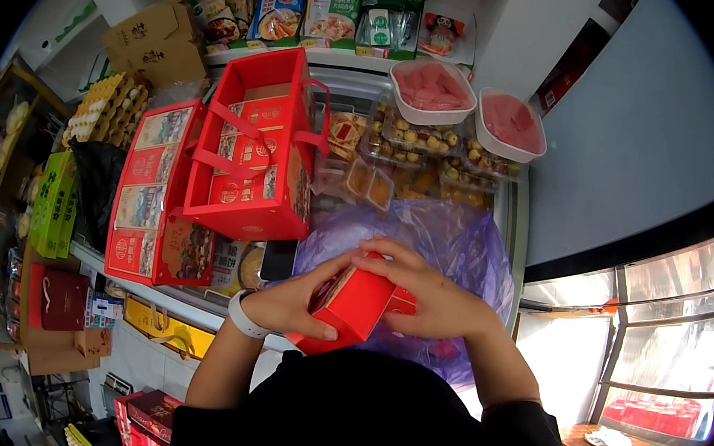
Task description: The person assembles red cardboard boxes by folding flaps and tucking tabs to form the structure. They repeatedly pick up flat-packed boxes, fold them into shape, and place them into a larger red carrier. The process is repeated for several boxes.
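Close in front of my body, I hold a small red cardboard box (pixel 355 306) between both hands, tilted. My left hand (pixel 302 297), with a white band on its wrist, wraps the box's left side, thumb along the near face. Across the top and right side lies my right hand (pixel 429 292), its fingers pressed on the box. A crumpled purple plastic bag (pixel 466 255) spreads beneath and behind the hands. To the left stands an open red gift carton (pixel 258 224) with ribbon handles and smaller printed boxes inside. A dark phone-like slab (pixel 279 260) lies beside the carton.
Another red printed carton (pixel 153 238) stands farther left, near egg trays (pixel 96 116). Clear tubs of round fruit (pixel 417 134) and white tubs of pink food (pixel 508 121) sit at the back right. Bagged food (pixel 330 10) lines the shelf behind. A blue-grey panel (pixel 613 153) rises at right.
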`<state>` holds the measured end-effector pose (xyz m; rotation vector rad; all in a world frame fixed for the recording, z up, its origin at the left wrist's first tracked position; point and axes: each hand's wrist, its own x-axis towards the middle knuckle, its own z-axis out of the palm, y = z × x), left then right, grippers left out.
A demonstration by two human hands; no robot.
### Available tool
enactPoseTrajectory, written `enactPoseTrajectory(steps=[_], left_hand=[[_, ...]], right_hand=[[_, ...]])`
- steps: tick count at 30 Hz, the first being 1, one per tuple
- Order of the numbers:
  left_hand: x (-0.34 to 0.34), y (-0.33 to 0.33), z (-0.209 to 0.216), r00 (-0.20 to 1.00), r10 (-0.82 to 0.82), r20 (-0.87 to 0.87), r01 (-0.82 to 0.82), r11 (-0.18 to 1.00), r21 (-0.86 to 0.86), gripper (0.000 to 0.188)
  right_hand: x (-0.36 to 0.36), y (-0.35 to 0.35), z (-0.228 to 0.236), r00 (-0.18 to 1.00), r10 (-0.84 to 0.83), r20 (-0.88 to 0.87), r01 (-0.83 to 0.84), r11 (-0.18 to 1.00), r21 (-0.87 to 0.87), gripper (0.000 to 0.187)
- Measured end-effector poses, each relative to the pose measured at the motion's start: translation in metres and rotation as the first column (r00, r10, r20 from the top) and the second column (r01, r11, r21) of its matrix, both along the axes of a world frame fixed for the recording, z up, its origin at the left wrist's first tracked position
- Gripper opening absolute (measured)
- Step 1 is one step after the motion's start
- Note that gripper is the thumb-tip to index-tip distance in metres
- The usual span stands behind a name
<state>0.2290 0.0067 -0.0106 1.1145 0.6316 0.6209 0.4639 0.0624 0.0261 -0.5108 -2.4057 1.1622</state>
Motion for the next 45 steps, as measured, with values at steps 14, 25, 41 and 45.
enactPoseTrajectory(steps=[14,25,41,45], left_hand=[[0.049,-0.014,-0.017,0.362,0.898,-0.250,-0.021,0.277,0.961,0.109],[0.049,-0.025,-0.021,0.327,0.863,-0.386,0.200,0.336,0.921,0.100],[0.020,-0.018,-0.057,0.474,0.757,-0.450,-0.059,0.538,0.841,0.113],[0.006,-0.008,-0.063,0.538,0.765,-0.354,-0.160,0.505,0.848,0.099]], right_hand=[[-0.032,-0.039,-0.027,0.834,-0.550,0.040,0.551,0.831,-0.074,0.067],[-0.017,-0.036,-0.034,0.866,-0.429,0.257,0.432,0.901,0.047,0.068],[-0.012,0.037,-0.104,0.971,-0.221,-0.093,0.105,0.741,-0.663,0.054],[0.002,0.113,-0.139,0.922,-0.061,-0.381,-0.382,-0.004,-0.924,0.045]])
